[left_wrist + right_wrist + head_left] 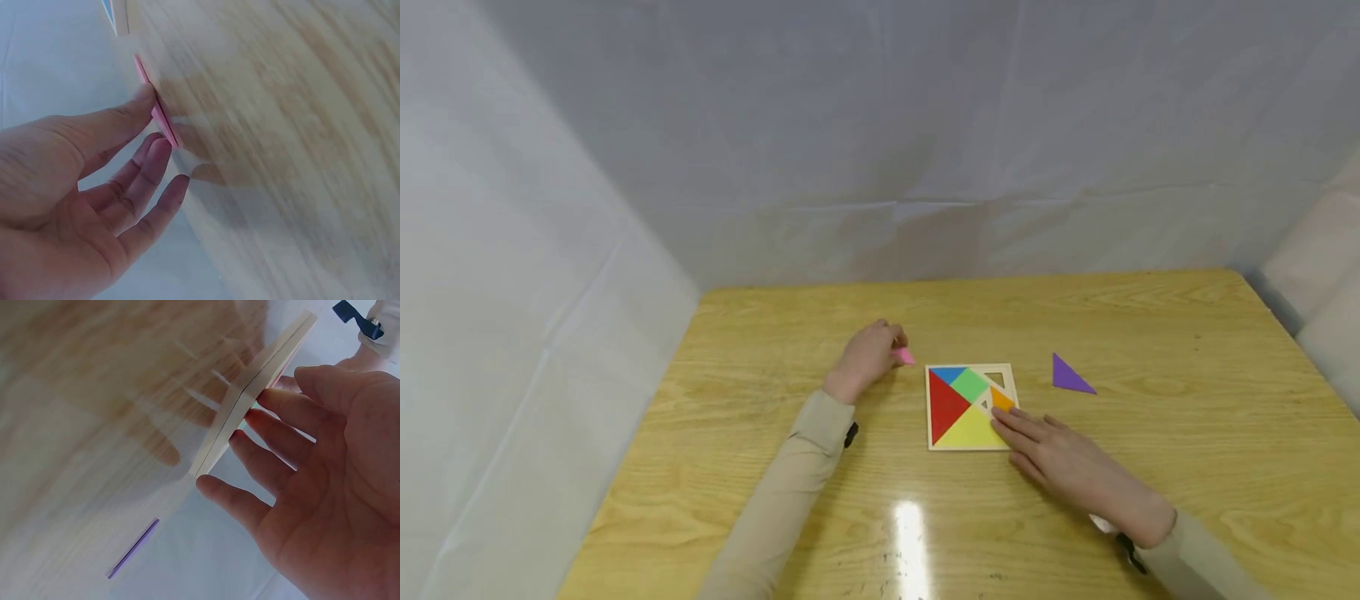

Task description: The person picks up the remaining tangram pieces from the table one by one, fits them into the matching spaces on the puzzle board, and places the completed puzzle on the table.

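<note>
Pink flat piece (905, 357): left hand (868, 356) is pinching it.
Square wooden tray (240, 403): right hand (1067, 465) is resting straight fingers there.
Purple flat triangle (1069, 377): is lying apart.

Wood-grained table (700, 433) before me; pale, creased sheeting (850, 125) behind and at both sides; bright reflection (910, 542) on the nearer tabletop.
</note>
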`<state>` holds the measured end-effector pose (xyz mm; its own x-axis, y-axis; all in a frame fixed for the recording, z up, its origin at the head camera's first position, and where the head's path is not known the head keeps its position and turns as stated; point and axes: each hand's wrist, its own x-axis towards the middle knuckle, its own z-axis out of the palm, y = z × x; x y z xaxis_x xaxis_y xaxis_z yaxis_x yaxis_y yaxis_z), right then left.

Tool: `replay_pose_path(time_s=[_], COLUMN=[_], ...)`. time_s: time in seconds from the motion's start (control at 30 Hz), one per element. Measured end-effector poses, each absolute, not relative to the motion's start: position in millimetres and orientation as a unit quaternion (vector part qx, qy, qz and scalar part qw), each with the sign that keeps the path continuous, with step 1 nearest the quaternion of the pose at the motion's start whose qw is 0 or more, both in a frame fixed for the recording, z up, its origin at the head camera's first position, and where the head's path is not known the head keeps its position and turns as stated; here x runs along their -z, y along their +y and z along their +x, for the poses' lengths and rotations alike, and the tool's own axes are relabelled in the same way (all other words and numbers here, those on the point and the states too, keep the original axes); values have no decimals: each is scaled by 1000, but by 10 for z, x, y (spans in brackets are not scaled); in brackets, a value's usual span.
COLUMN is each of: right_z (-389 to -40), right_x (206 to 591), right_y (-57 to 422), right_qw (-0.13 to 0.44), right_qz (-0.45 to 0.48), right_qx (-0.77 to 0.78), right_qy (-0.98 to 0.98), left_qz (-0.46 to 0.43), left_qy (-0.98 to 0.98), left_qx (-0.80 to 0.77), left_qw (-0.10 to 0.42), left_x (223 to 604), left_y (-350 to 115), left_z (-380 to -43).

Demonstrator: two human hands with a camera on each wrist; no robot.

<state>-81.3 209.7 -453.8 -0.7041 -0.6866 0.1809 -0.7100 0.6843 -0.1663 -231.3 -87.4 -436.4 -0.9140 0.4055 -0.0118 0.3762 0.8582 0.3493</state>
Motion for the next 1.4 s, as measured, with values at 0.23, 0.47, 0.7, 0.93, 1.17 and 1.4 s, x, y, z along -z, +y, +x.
replay_pose_path(time_s=[0.23, 0.47, 0.7, 0.93, 1.17, 1.4], right_z=[-824, -824, -820, -819, -820, -825], right_x=[4536, 4535, 4526, 4508, 4504, 4511], right_y=[2095, 2091, 2085, 2084, 2091, 2088], right_qw=[40, 38, 35, 30, 29, 37], right_qz=[371, 371, 368, 362, 364, 371], right_qx=[-116, -114, -117, -117, -115, -115], right_qy=[-920, -921, -922, -925, -924, -921], left_qz=[190, 172, 162, 142, 148, 161], left_qy=[965, 964, 944, 913, 896, 899], left_qx=[-175, -200, -283, -372, -406, -394], left_qw=[44, 38, 40, 81, 102, 103], left_x=[4362, 4359, 4301, 4236, 4277, 4316], left_y=[-890, -905, -843, -695, -495, -352], left_z=[-2331, -2337, -2247, -2063, -1964, -1913])
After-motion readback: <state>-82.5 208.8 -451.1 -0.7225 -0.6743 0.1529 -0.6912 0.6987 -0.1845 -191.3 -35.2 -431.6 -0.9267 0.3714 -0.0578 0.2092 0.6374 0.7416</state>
